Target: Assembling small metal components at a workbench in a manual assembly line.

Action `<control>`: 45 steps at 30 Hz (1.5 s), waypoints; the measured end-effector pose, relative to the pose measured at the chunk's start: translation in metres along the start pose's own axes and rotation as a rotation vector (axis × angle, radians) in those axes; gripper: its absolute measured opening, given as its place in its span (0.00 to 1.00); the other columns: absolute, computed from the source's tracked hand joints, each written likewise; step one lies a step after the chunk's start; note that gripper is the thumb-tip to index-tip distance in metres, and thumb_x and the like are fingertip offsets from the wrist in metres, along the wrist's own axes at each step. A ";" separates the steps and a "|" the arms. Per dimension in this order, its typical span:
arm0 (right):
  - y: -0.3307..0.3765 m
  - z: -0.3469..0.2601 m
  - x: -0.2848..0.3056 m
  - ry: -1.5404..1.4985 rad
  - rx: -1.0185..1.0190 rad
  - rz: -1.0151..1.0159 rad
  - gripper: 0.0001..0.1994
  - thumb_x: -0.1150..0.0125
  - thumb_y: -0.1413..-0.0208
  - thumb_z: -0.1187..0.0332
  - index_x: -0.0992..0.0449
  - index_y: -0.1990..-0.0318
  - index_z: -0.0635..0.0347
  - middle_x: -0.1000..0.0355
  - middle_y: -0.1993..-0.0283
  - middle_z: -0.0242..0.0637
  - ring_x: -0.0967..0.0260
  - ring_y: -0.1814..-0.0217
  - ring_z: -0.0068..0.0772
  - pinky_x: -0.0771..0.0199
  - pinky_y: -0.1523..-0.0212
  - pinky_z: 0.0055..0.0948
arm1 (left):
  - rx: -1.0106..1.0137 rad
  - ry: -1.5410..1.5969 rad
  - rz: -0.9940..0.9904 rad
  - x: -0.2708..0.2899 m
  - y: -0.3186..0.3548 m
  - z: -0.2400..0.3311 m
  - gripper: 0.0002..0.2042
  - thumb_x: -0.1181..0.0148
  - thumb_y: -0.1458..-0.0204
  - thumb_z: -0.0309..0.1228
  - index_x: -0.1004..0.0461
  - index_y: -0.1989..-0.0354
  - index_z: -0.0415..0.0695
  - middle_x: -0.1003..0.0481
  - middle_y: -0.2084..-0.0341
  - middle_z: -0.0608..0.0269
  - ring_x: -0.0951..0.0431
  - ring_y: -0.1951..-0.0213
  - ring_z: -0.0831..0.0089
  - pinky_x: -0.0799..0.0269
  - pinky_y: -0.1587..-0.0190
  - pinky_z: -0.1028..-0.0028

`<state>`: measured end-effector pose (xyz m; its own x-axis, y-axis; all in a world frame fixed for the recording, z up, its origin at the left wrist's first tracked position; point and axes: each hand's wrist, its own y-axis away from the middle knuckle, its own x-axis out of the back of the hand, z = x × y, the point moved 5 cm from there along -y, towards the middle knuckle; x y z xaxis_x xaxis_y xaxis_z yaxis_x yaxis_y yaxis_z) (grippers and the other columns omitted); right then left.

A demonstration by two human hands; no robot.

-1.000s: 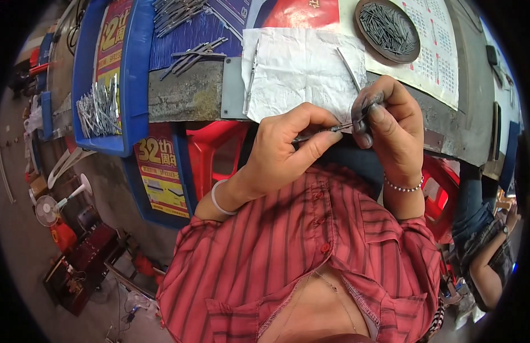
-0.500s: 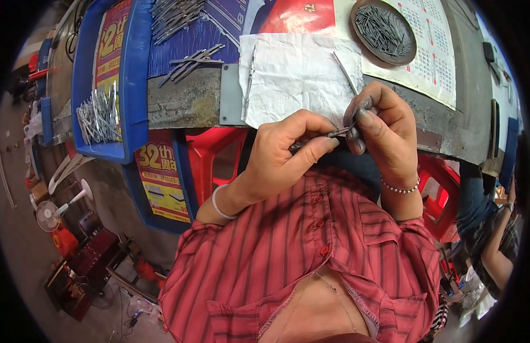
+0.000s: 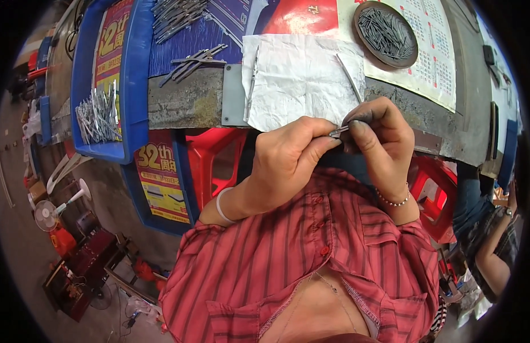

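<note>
In front of my chest, at the near edge of the workbench, both hands meet. My left hand [image 3: 291, 148] pinches a slim metal part [image 3: 338, 131] between thumb and forefinger; much of it is hidden in the hand. At its far end, the blackened thumb and fingertips of my right hand [image 3: 382, 128] close on the same part. Beyond them lies a crumpled white sheet [image 3: 296, 74], with a thin silver metal strip [image 3: 253, 77] at its left and a slender metal rod [image 3: 349, 79] at its right.
A round brown dish [image 3: 412, 59] of dark metal pins stands at the far right. Left are a blue plastic tray [image 3: 136, 86] with silver strips [image 3: 99, 117] and several loose metal strips [image 3: 196, 62]. Red stools [image 3: 205, 163] stand below the bench edge. Another person's arm [image 3: 493, 251] shows at right.
My left hand has turned slightly and its grip has shifted along the part. My right fingers have uncurled somewhat and drawn closer to the left fingertips.
</note>
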<state>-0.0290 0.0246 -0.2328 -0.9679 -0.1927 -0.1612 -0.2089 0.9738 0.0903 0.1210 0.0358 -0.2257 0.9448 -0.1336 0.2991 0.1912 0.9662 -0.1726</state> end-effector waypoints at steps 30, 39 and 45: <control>0.000 0.026 0.006 -0.198 -0.045 0.058 0.07 0.50 0.38 0.69 0.35 0.63 0.66 0.30 0.69 0.35 0.33 0.72 0.18 0.32 0.69 0.17 | -0.189 -0.572 -0.104 -0.007 -0.009 0.024 0.09 0.37 0.57 0.20 0.28 0.66 0.38 0.26 0.75 0.55 0.24 0.74 0.59 0.29 0.72 0.68; -0.003 0.021 0.034 -0.289 -0.083 0.121 0.08 0.50 0.37 0.69 0.34 0.59 0.65 0.28 0.68 0.35 0.32 0.72 0.18 0.31 0.70 0.17 | -0.240 -0.607 -0.169 -0.021 -0.031 0.035 0.09 0.38 0.56 0.20 0.28 0.66 0.36 0.27 0.76 0.54 0.25 0.75 0.58 0.30 0.72 0.67; 0.010 0.010 0.094 -0.109 0.106 0.419 0.07 0.50 0.38 0.72 0.33 0.57 0.66 0.28 0.67 0.33 0.32 0.70 0.17 0.31 0.68 0.16 | -0.303 -0.596 -0.150 -0.028 -0.057 0.043 0.08 0.38 0.55 0.19 0.28 0.65 0.37 0.27 0.76 0.53 0.25 0.75 0.58 0.31 0.73 0.67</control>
<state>-0.1209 0.0168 -0.2565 -0.9444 0.2300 -0.2350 0.2196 0.9731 0.0698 0.0722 -0.0058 -0.1843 0.6109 -0.0331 0.7910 0.4565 0.8310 -0.3178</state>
